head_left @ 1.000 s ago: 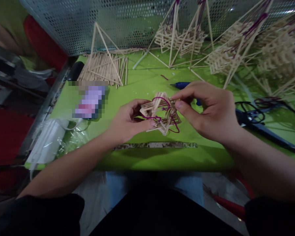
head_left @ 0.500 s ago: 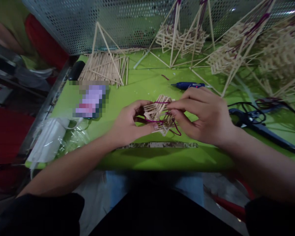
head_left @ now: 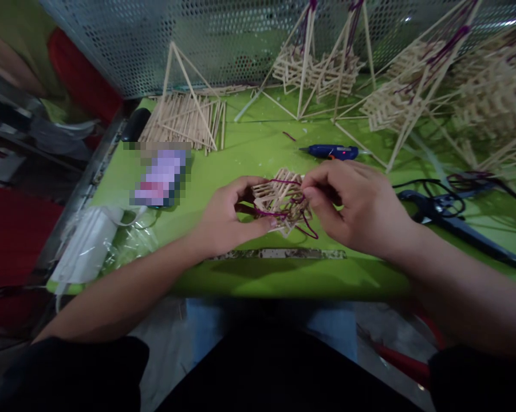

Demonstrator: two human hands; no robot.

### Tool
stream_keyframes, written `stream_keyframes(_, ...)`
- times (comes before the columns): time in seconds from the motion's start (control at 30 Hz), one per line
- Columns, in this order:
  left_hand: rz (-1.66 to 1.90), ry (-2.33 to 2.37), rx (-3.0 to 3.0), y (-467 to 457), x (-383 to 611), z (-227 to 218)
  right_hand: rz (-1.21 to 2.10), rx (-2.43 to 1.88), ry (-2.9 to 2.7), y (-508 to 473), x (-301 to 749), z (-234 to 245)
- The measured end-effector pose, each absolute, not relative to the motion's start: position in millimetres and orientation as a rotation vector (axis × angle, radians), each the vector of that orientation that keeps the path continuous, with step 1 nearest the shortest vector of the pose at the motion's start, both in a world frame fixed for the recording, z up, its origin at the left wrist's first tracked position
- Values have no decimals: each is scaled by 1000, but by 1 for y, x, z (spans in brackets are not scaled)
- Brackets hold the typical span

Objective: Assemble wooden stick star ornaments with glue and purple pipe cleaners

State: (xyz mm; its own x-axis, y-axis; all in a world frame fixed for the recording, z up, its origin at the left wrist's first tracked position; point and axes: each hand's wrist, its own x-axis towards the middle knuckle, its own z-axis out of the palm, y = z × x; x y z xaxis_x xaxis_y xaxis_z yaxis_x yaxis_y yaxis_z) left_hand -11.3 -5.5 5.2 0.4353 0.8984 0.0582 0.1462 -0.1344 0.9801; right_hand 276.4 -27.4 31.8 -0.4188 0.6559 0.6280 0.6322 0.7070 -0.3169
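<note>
My left hand [head_left: 229, 220] is closed around the left side of a small lattice of wooden sticks [head_left: 279, 197], its thumb lying along the near edge. Purple cord [head_left: 308, 229] runs across the lattice and loops out at its lower right. At the lattice's right side, my right hand [head_left: 354, 200] pinches the cord between thumb and forefinger. Just beyond that hand lies a blue glue gun [head_left: 333, 151] with a small red light.
Several stick frames with purple cord [head_left: 300, 63] stand at the back right. Loose sticks [head_left: 184, 120] lie at the back left, near a blurred phone [head_left: 161, 177] and a white power strip [head_left: 88, 243]. Black-handled scissors [head_left: 446, 214] rest at right. A perforated metal panel [head_left: 154, 51] borders the back.
My right hand has drawn slightly right and down with the cord, its fingers curling more. The left hand keeps its hold on the lattice.
</note>
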Motion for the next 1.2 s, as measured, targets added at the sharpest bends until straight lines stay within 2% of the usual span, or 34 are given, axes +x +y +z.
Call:
stream_keyframes(0.37,827,973,1468,-3,-11,5,220,-947,-1521,-4,282,35)
stream_keyframes(0.6,883,921,1307,2,-10,1,160,-879,-1781,-9,276,32)
stream_keyframes(0.7,895,909,1291,3,-11,1,358,-941,-1783,-13,274,18)
stream_keyframes(0.9,874,899,1287,1,-10,2,1012,-1013,-1703,-12,270,5)
stream_keyframes(1.2,829,933,1327,-3,-12,-1,1242,-1052,-1554,-10,260,12)
